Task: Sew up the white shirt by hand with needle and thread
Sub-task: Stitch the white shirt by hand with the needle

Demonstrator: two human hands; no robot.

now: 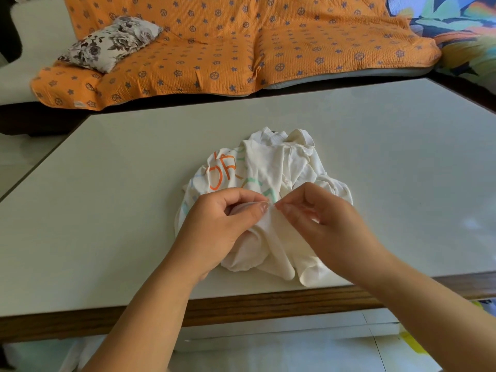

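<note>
Legibly, orange "OR" (222, 171) on white shirt (279, 167)

Bright, even daylight fills the room, with no hard shadows. The pale table (107, 183) carries a faint glare patch near its right edge. Only soft, thin shade sits under the shirt (281, 167) and the left hand (214, 226). The right hand (322, 221) has slightly blurred fingers. The wide lens bows the table's edges and the orange sofa cover (241, 44), and the corners look soft.
</note>
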